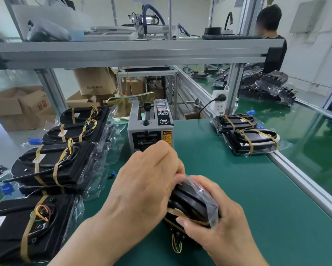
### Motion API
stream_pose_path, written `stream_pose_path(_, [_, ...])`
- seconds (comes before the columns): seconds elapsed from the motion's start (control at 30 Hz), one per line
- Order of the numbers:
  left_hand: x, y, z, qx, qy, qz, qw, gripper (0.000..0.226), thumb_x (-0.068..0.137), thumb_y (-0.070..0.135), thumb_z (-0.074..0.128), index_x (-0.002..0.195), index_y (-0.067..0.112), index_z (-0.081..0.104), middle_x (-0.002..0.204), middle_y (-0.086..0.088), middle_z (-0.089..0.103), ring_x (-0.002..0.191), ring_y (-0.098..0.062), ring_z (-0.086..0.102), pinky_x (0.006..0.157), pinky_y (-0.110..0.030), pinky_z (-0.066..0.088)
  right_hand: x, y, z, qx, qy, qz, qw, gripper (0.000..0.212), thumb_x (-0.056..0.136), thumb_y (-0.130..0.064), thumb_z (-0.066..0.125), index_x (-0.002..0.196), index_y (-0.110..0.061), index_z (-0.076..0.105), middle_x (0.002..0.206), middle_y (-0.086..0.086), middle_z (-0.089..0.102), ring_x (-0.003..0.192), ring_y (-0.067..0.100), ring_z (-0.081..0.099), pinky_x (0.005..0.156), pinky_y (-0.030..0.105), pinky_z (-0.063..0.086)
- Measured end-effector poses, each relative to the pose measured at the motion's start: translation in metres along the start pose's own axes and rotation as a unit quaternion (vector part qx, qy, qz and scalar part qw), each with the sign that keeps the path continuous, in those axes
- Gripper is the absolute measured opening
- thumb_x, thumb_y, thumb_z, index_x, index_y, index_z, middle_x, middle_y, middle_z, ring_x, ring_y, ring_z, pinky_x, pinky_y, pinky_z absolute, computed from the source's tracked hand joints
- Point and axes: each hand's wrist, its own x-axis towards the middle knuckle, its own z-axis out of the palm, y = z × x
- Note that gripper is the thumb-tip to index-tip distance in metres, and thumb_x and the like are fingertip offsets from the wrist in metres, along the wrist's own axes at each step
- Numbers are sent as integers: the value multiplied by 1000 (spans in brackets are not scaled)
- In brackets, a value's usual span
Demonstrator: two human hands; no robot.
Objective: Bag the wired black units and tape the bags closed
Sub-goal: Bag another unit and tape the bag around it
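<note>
I hold a black wired unit (190,202) on edge above the green mat, wrapped in a clear bag (212,208). My right hand (215,227) grips it from the right and underneath, thumb across its tan band. My left hand (147,185) covers its left end, fingers curled over the bag's top edge. Yellow and green wires (176,244) hang below the unit. The grey tape dispenser (150,127) stands just beyond my hands.
Several bagged black units (51,166) lie along the left of the green mat (247,198). Two bagged units (249,137) rest at the right by the aluminium rail (303,183). Cardboard boxes stand behind on the left. A person works at the far right table.
</note>
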Motion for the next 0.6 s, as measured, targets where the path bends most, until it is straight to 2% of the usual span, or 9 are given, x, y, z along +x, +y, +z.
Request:
stream_pose_path(0.2, [7,1,-2,9,-12,15,1000,24,94,28,47,82,15,63,89,4,57,68,-20,52,60,-43,48,4,2,-6,31,-25,19,999,63,61,-29,80,117,-47,59,104,-15,72,91,8,71,76,13,53])
stream_pose_path(0.3, [8,-8,1,-76,-41,-33,996,13,92,31,56,86,22,64,91,10,55,80,-14,57,71,-38,49,5,6,-9,47,-36,39,997,65,62,-18,82,115,-48,61,103,-13,73,90,7,71,75,13,53])
stream_pose_path(0.4, [5,-15,0,-157,-80,-86,981,14,82,37,67,93,28,68,95,13,59,93,-12,59,80,-14,40,5,6,-11,63,-45,63,995,65,62,-17,81,115,-49,61,103,-13,74,90,5,71,74,10,52])
stream_pose_path(0.43, [4,-16,-1,-173,-86,-99,976,17,79,39,70,93,29,69,95,12,61,95,-12,59,80,-10,38,5,6,-11,66,-48,69,994,65,62,-18,81,116,-48,61,103,-12,74,91,6,71,74,10,52])
stream_pose_path(0.6, [12,-21,-2,-261,-100,-132,951,11,74,24,83,81,28,75,90,8,64,86,-11,59,72,-15,42,5,6,-11,61,-55,78,994,66,63,-16,83,115,-49,60,102,-12,74,90,6,71,75,11,52])
